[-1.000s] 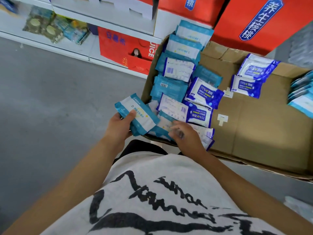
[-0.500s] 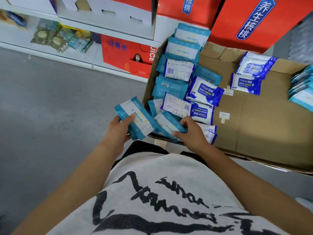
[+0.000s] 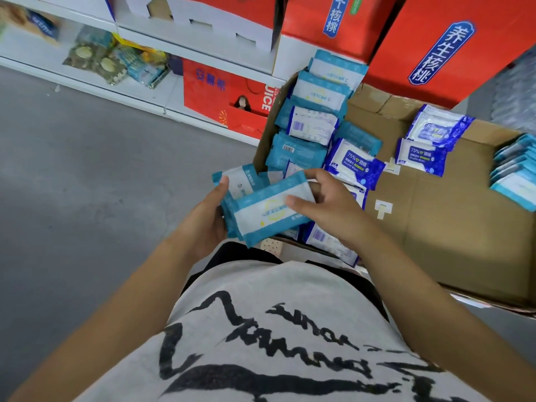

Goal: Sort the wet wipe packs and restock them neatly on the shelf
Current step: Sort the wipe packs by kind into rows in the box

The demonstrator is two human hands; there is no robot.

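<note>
The left hand (image 3: 207, 224) grips a teal pack (image 3: 240, 181); the right hand (image 3: 333, 207) clamps another pack (image 3: 269, 213) on top. Square their edges before stacking more from the box (image 3: 452, 227).

A cardboard box (image 3: 452, 233) stood open on the floor (image 3: 87, 198), its far edge against cartons (image 3: 435, 44) and its left wall near the shelf (image 3: 139, 82). Wipe packs (image 3: 307, 129) lay piled along the box's left wall, two more (image 3: 426, 146) near the far edge, a row (image 3: 516, 172) at the right edge. Over the near left corner, both hands held a stack of packs (image 3: 269, 210), left hand (image 3: 208, 219) beneath, right hand (image 3: 330, 207) on top.
</note>
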